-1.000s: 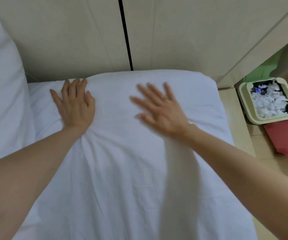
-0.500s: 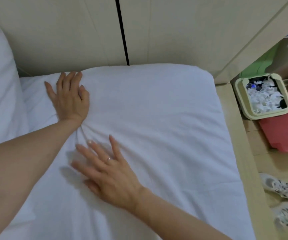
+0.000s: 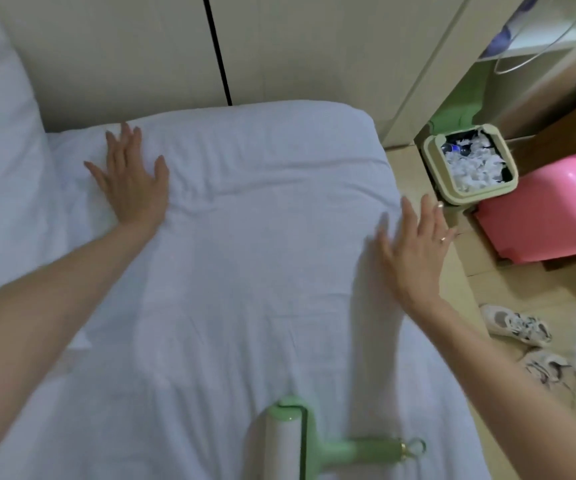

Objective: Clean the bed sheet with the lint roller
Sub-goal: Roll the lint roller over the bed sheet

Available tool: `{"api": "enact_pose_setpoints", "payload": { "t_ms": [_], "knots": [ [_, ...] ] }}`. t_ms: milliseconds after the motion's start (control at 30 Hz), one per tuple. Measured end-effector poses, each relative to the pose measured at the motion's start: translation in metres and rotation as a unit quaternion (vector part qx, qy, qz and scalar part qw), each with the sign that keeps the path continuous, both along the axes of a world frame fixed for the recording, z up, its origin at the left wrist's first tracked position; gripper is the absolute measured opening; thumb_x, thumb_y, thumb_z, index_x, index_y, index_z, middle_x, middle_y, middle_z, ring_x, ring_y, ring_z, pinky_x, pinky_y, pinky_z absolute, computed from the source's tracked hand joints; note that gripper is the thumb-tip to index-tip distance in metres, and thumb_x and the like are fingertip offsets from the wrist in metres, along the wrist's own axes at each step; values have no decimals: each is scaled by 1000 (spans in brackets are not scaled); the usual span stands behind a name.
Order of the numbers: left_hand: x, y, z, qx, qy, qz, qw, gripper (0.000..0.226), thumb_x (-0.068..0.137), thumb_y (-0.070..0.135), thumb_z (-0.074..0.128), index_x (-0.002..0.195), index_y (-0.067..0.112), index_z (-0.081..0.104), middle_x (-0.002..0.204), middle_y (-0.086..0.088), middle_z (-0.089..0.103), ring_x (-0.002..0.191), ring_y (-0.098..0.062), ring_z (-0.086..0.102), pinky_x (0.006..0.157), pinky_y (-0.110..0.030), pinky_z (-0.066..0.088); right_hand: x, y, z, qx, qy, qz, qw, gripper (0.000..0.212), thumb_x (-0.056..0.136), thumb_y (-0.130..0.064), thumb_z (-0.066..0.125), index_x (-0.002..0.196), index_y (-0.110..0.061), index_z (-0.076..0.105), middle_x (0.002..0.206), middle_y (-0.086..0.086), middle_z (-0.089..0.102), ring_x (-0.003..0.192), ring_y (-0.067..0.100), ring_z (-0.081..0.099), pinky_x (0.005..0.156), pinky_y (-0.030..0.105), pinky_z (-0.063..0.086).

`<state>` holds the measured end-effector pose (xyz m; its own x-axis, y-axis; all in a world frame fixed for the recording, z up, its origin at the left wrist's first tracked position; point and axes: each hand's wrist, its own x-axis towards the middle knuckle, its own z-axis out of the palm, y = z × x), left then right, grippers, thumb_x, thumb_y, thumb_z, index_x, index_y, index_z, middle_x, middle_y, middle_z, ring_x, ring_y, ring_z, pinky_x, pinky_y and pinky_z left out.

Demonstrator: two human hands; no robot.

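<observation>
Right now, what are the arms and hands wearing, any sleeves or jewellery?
No sleeves are in view, so both arms are bare up to the frame edge. The right hand has a thin ring on one finger. The left hand shows no ring, watch or bracelet.

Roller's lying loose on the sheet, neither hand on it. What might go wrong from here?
The lint roller lies unheld, handle toward the bed's right edge; a sweep of the right hand might knock it to the floor. Creases run beside the left hand across the bed sheet; rolling over them may skip lint in the folds.
</observation>
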<state>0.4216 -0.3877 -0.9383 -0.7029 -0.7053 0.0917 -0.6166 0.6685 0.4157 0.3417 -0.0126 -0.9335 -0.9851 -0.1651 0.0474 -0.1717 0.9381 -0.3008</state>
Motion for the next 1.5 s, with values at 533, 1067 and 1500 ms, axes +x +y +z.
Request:
{"api": "enact_pose_setpoints", "payload": {
  "t_ms": [533,1067,1500],
  "knots": [
    [113,145,-11,-36,-34,-103,993,60,98,37,25,148,6,34,158,-7,23,147,-26,17,115,-59,1,211,71,27,43,-148,371,916,54,73,-80,45,105,-38,52,77,-24,53,66,0,51,63,19,30],
    [193,261,-31,-67,-68,-115,989,52,100,32,28,147,14,39,158,-2,27,147,-24,19,117,-58,5,241,161,76,-123,-200,51,971,85,79,-9,66,105,-73,17,80,-13,61,53,11,55,53,20,42],
    [188,285,-47,-116,15,-45,992,53,89,18,35,138,5,49,150,-10,41,142,-29,33,115,-61,14,257,173,73,31,-255,58,965,68,89,-31,60,119,-77,20,49,-8,43,65,16,63,51,18,37]
  ]
}}
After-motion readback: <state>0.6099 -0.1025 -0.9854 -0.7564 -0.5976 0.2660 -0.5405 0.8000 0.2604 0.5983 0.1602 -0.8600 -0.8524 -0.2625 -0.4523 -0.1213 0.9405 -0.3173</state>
